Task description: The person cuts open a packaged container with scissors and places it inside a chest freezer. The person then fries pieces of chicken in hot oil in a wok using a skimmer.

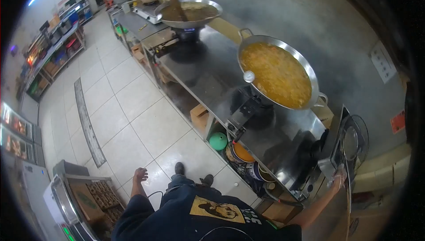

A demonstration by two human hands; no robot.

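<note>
My left hand (141, 175) hangs over the tiled floor, empty, its fingers loosely bent and a little apart. On the right, my right hand (339, 177) reaches to the long-handled strainer (350, 143) beside a metal container (328, 168). Its fingers are blurred, so their grip on the handle is unclear. A large wok (276, 73) of bubbling yellow oil, with pale pieces frying in it, sits on a burner. The round thermometer (249, 77) is at its near rim. Farther back, a second wok (195, 12) holds a wooden paddle (176, 6).
The steel counter (199, 70) runs along the wall. Beneath it are a green round object (218, 141), buckets (242, 151) and a cardboard box (199, 116). A rack with trays (104, 197) stands at lower left. Burner valves (241, 119) jut out at the counter's front edge.
</note>
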